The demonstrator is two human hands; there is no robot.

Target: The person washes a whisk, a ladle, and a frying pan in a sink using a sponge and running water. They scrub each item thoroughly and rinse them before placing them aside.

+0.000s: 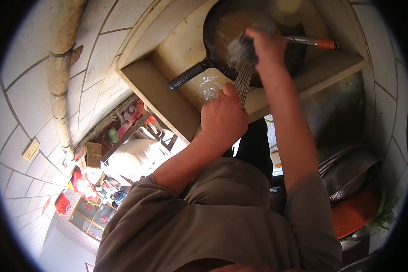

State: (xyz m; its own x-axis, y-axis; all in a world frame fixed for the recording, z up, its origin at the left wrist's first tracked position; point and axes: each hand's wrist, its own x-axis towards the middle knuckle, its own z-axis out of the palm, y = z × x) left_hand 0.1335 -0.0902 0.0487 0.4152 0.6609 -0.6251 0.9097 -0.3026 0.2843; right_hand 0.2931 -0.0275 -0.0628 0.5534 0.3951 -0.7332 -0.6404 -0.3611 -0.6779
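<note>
My left hand (224, 114) grips a bundle of thin sticks or wires (243, 83). The bundle tilts up into a dark wok (212, 44) that holds cloudy brownish water (233, 25). Over the wok, my right hand (268, 46) is curled around a grey scrubber (239, 51) at the bundle's upper end. Motion blurs that spot, so the scrubber's exact kind is unclear. A utensil with a metal shaft and orange grip (324, 43) lies across the wok's right rim. Its head is hidden or blurred behind my right hand.
The wok's ribbed black handle (188, 74) points to the lower left inside a stone-like sink (163, 91). At the lower right are metal pans (346, 180), an orange-red basin (355, 214) and green leaves (384, 212). A pipe (59, 85) runs along the tiled left wall.
</note>
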